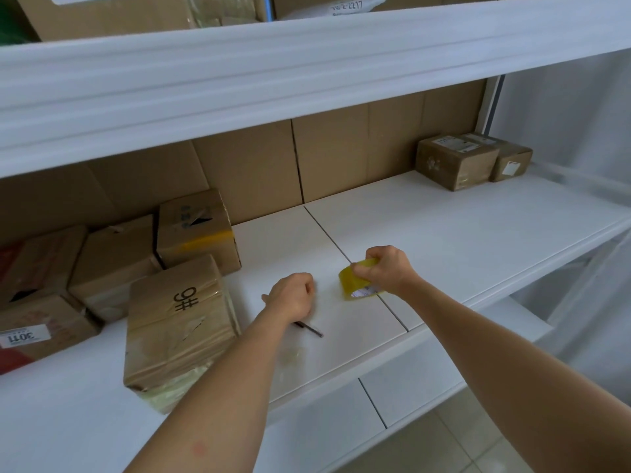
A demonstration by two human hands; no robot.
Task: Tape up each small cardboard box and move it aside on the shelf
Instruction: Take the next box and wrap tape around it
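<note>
A: Hands?
B: I see the right hand (387,269) gripping the yellow tape roll (358,280), which stands on edge on the white shelf (444,233). The left hand (292,297) is curled over a thin dark tool (309,328) (only its end pokes out below the wrist; I cannot tell what it is).
A: Boxes?
B: The box marked 9# (177,326) lies just left of the left hand, already wrapped in tape. 4 more boxes (112,264) are crowded behind it. 2 small boxes (471,160) sit touching, far right, well apart.
</note>
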